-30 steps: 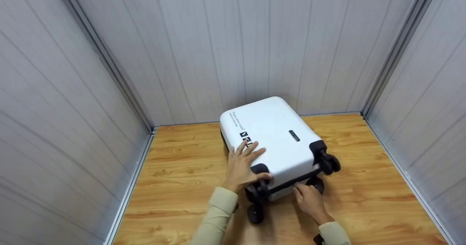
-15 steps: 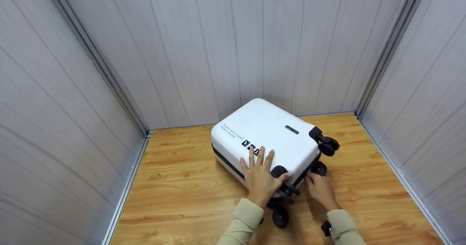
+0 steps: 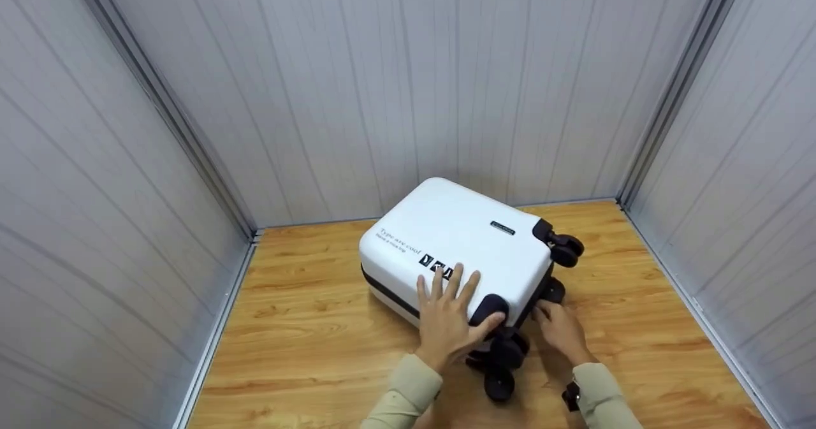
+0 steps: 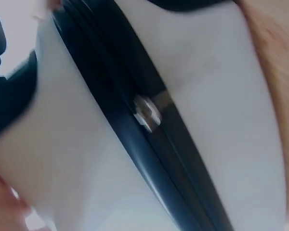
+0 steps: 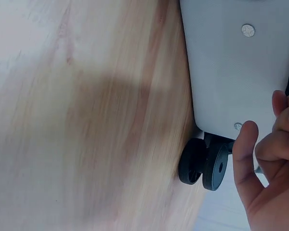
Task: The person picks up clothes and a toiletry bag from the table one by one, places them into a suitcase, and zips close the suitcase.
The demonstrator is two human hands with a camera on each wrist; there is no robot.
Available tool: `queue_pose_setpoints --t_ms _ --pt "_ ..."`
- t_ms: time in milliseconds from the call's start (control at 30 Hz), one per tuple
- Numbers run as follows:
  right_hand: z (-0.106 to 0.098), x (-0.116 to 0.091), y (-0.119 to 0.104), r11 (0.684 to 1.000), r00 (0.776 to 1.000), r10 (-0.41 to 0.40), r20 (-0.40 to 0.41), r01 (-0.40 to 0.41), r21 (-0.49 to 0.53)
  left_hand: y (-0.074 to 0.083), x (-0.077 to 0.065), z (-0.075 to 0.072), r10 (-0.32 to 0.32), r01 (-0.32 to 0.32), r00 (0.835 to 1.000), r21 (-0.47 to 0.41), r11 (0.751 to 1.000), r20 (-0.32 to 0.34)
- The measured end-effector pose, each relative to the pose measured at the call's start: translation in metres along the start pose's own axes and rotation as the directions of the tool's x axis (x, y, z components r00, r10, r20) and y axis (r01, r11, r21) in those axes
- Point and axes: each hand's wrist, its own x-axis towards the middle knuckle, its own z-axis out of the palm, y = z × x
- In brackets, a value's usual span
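A white hard-shell suitcase [image 3: 459, 244] lies flat on the wood floor, its wheeled end turned to the front right. My left hand [image 3: 444, 327] rests on its upper shell, fingers spread, thumb over the black corner guard by a wheel. My right hand [image 3: 561, 332] is at the wheeled end, its curled fingers pinching at the dark zipper seam between the wheels; the fingertips' hold is partly hidden. In the right wrist view a caster wheel [image 5: 212, 163] stands below those fingers. The left wrist view, blurred, shows a metal zipper slider [image 4: 147, 113] on the black zipper band [image 4: 130, 96].
A panelled wall [image 3: 408, 97] stands close behind the suitcase, with side walls left [image 3: 115, 225] and right [image 3: 733, 161]. Wood floor [image 3: 299, 327] extends around the suitcase. Black caster wheels [image 3: 499, 384] stick out toward the front.
The suitcase has turned counterclockwise, its wheeled end swinging to the right and its far end to the left. Both hands have moved along with it, the right one staying at the wheeled end.
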Motion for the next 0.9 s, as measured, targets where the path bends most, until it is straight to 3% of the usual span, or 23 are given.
queue_pose_setpoints --t_ms 133,233,333,400,600,900 --pt "0.000 -0.002 -0.001 1.000 1.000 -0.006 0.008 0.006 0.014 -0.032 0.001 -0.008 0.144 -0.142 0.984 -0.024 0.990 0.106" --pt "0.000 -0.001 0.000 1.000 1.000 -0.008 0.015 0.007 0.018 -0.053 0.008 -0.013 0.231 -0.226 0.948 -0.047 0.973 0.219" --pt "0.000 -0.001 0.001 1.000 1.000 -0.004 0.020 0.004 0.021 -0.067 0.014 -0.014 0.280 -0.273 0.914 -0.063 0.960 0.292" --pt "0.001 -0.002 0.002 1.000 1.000 -0.004 0.018 0.003 0.023 -0.072 0.019 -0.012 0.289 -0.281 0.906 -0.073 0.957 0.310" --pt "0.001 -0.002 0.003 1.000 1.000 -0.005 0.029 0.004 0.030 -0.081 0.027 -0.005 0.260 -0.258 0.929 -0.043 0.965 0.264" --pt "0.001 -0.004 0.002 1.000 0.998 -0.011 0.063 0.010 0.022 -0.086 0.025 0.003 0.278 -0.279 0.948 -0.012 0.960 0.153"
